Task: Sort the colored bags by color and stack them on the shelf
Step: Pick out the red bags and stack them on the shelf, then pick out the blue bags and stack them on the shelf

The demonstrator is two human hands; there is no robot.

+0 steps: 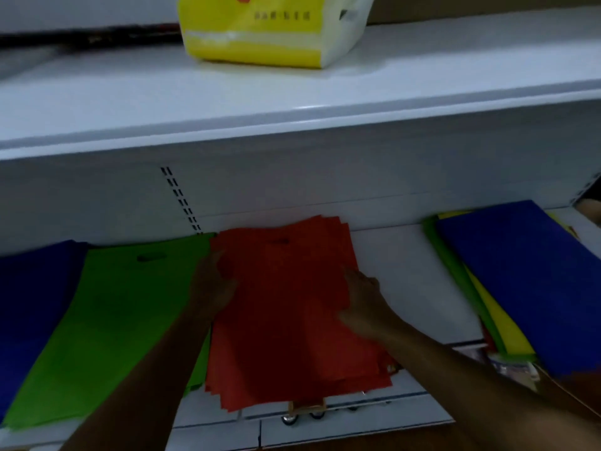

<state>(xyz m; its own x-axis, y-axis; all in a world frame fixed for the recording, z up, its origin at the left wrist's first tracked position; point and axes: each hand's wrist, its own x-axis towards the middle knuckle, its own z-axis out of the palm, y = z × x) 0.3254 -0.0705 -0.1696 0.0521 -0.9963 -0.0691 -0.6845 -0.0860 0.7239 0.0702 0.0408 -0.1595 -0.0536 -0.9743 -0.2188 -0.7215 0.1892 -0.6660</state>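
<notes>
A stack of red bags lies flat in the middle of the white shelf. My left hand rests against the stack's left edge, fingers fairly straight. My right hand presses on its right edge, fingers pointing at the back wall. To the left lies a green stack, and beyond it a blue stack. At the right sits a mixed pile with a blue bag on top and yellow, green and red edges showing beneath.
The upper shelf overhangs the work area and carries a yellow and white plastic bag. A slotted upright runs down the back wall. Bare shelf surface shows between the red stack and the mixed pile.
</notes>
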